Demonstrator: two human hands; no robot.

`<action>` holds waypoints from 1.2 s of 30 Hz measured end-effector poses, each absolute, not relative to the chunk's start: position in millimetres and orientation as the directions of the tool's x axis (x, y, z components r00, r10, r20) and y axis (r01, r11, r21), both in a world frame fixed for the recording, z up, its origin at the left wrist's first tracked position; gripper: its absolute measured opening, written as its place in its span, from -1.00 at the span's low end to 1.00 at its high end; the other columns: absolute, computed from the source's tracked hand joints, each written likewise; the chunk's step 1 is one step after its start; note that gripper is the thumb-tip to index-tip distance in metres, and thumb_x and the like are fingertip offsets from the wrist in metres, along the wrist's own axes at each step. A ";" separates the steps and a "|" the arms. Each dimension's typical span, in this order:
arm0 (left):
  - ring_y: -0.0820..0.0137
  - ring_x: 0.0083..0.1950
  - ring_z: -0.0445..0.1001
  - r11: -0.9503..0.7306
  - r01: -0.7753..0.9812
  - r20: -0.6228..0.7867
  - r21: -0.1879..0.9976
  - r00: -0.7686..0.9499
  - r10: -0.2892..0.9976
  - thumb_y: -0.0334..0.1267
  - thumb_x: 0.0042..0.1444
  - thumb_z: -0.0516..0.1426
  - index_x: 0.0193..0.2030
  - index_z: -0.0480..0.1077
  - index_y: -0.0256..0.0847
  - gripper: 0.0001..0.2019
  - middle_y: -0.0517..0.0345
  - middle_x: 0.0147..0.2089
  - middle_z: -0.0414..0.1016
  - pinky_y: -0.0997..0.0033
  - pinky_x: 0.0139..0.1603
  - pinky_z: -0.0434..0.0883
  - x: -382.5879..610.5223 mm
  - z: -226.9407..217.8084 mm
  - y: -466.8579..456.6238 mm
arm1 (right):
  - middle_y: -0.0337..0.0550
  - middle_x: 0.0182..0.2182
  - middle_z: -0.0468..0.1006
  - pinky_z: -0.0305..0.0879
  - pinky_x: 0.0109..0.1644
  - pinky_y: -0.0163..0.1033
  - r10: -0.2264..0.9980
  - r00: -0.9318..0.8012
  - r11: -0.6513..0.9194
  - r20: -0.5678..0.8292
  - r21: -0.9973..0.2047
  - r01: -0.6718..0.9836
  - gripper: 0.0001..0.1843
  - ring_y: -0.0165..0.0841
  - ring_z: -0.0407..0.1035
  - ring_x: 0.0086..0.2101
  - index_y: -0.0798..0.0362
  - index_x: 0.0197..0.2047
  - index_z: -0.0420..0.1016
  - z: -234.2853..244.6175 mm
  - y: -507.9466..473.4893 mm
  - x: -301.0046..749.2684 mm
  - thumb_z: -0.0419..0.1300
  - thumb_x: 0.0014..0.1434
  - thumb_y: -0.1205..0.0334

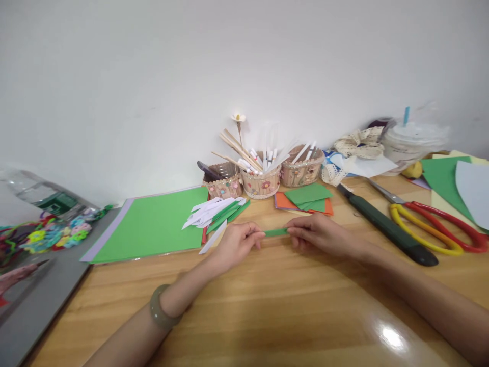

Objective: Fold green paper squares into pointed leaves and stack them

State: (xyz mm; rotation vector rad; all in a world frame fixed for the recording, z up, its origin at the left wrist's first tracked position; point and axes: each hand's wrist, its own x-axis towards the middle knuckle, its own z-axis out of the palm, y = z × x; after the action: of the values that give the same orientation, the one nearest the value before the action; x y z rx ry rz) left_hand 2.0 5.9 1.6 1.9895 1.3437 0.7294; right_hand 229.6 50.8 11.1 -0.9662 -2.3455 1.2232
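A narrow green paper strip (276,232) is stretched level between my two hands, just above the wooden table (244,306). My left hand (239,242) pinches its left end between thumb and fingers. At the other end, my right hand (315,232) holds it in a similar pinch. Behind my left hand lie a heap of white paper strips (210,211) and several folded green strips (227,214). Small green paper pieces (308,195) rest on orange paper (327,206) just beyond my right hand.
Green sheets (148,224) lie at left, near a grey board (49,295) with a plastic bottle (46,196). Decorated baskets (262,183) of sticks and markers line the wall. At right are a dark-handled cutter (389,227), red-and-yellow scissors (431,224) and a lidded cup (408,142).
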 end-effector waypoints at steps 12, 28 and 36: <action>0.36 -0.33 0.44 -0.335 0.655 0.194 0.678 0.280 0.940 -0.28 0.15 0.08 -0.22 0.43 -0.21 -0.87 0.16 -0.35 0.52 0.44 -0.24 0.31 4.0 1.3 7.8 | -0.16 -0.50 0.49 0.33 -0.43 -0.26 0.773 -0.633 0.275 0.035 -0.918 0.285 -0.58 -0.41 0.38 -0.52 0.05 -0.37 0.23 -6.2 44.8 224.2 -0.02 0.17 -0.17; 0.50 -0.59 0.28 -0.155 0.446 0.042 0.881 0.252 0.967 -0.16 0.16 0.00 -0.49 0.28 -0.22 -0.75 0.30 -0.65 0.32 0.54 -0.49 0.24 7.3 -9.6 13.1 | -0.28 -0.60 0.36 0.25 -0.50 -0.32 0.795 -0.604 0.301 0.059 -0.903 0.307 -0.56 -0.46 0.29 -0.60 0.03 -0.46 0.18 -11.7 47.4 219.6 -0.08 0.21 -0.17; 0.48 -0.50 0.42 -0.039 0.291 -0.030 0.956 0.227 0.973 -0.16 0.18 0.00 -0.33 0.35 -0.29 -0.76 0.12 -0.47 0.50 0.51 -0.42 0.35 10.5 -16.3 20.2 | -0.31 -0.61 0.35 0.18 -0.51 -0.33 0.814 -0.574 0.324 0.087 -0.888 0.326 -0.61 -0.47 0.23 -0.61 0.03 -0.41 0.20 -14.9 50.5 218.7 -0.09 0.23 -0.11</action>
State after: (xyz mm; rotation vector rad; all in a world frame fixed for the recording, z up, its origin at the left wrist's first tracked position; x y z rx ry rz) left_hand 10.5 20.2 -16.3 1.5267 1.2391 0.8822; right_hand 218.7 50.5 -14.9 -1.0004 -2.0624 1.2018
